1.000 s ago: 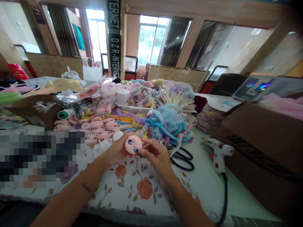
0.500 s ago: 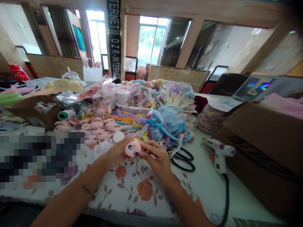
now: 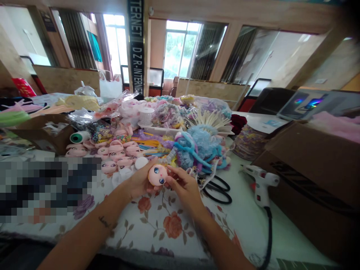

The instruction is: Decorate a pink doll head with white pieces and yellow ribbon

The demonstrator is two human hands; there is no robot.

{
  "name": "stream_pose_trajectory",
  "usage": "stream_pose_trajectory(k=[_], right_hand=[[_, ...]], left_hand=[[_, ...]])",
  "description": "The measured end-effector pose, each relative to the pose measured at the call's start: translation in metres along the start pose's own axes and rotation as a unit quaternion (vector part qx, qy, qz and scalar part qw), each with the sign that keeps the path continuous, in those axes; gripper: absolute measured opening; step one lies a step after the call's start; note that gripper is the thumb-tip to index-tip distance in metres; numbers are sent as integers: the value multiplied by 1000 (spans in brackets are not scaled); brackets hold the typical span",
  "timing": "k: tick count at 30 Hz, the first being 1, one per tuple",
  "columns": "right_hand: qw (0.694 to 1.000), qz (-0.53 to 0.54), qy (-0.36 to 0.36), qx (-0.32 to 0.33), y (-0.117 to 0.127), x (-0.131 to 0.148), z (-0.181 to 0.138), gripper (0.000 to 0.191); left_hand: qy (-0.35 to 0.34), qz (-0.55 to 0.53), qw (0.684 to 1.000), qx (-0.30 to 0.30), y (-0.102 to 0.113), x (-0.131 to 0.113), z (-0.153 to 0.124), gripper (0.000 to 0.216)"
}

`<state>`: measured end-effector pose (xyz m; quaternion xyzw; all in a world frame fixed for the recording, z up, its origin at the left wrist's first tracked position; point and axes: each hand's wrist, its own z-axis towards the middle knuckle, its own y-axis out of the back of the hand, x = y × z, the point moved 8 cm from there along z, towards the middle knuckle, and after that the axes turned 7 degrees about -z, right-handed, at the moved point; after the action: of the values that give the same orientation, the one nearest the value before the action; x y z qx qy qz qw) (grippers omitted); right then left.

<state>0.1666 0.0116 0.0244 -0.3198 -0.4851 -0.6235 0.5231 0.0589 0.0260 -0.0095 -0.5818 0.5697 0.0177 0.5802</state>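
Observation:
A round pink doll head with painted blue eyes faces me, held above the flowered tablecloth. My left hand is closed around its left side and underside. From the right, the fingers of my right hand pinch its edge near one eye. A yellowish rim shows along the head's border. Just behind my left hand lie a white round disc and several pink doll face pieces. Black-handled scissors rest to the right of my right hand.
On the right stand a white glue gun with its cord and a large cardboard box. Blue fluffy yarn, a white spool and a small cardboard box crowd the back. A blurred patch covers the left side.
The doll head has turned in my hands, so its face now shows more fully towards me. My right fingers have shifted slightly along its edge.

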Motion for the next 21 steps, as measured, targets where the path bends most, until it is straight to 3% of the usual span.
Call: stream_pose_trajectory(k=[3, 6, 10, 14, 17, 21], right_hand=[[997, 61, -53, -16, 2, -8, 0, 38], [997, 51, -51, -24, 5, -7, -1, 35], [1000, 1, 23, -21, 6, 9, -3, 31], [985, -100, 138, -19, 1, 33, -11, 44], [970, -153, 187, -19, -5, 41, -17, 49], [964, -183, 193, -10, -10, 41, -18, 37]], left_hand=[[56, -4, 996, 68, -5, 1, -4, 55], [49, 6, 996, 76, -2, -4, -7, 46], [34, 29, 998, 35, 8, -5, -7, 50], [-4, 35, 999, -13, 17, -3, -5, 56], [35, 59, 998, 12, 13, 7, -3, 68], [111, 122, 986, 40, 9, 17, -4, 74]])
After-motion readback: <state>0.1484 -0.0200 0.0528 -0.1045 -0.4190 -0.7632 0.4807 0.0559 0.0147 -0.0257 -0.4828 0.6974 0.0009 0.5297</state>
